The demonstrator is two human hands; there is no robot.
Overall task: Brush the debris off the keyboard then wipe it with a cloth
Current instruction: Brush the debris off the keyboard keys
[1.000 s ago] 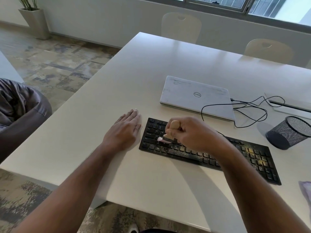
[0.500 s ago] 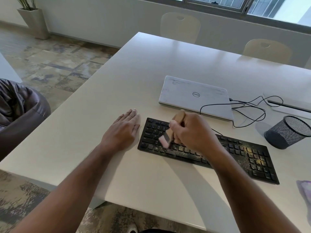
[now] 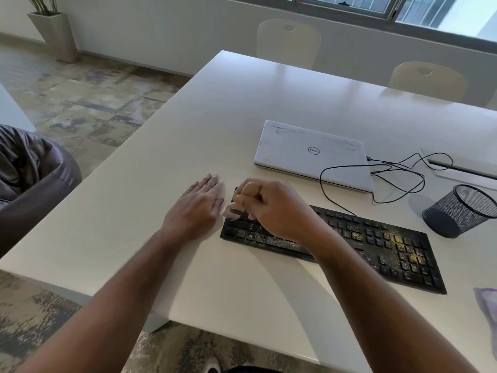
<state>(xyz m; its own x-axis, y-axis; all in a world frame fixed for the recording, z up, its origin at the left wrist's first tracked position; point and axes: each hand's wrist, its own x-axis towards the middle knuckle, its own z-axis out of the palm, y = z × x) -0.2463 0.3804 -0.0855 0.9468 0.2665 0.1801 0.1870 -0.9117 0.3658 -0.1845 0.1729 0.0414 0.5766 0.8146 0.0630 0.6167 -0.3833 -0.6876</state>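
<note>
A: Where does it stand?

B: The keyboard (image 3: 349,246) lies on the tabletop (image 3: 242,109), in front of a closed laptop (image 3: 312,154). The right hand (image 3: 279,208) is closed around a wooden-handled brush (image 3: 248,191), its blurred bristles over the keyboard's left end. The left hand (image 3: 199,208) lies flat and open on the tabletop just beside that end, holding nothing.

A: What could go wrong?

B: Yellowish debris (image 3: 398,243) sits thick on the right-hand keys, so most of the brushing looks undone. Hard, fast strokes could drive grit down between the keys, or scatter it onto the laptop or toward the mesh cup (image 3: 462,211). The left hand isn't pinning the keyboard, so it may slide.

A: And the cloth?

B: A purple cloth (image 3: 486,300) shows at the right edge. Wiping before the grit is cleared would only smear it.
</note>
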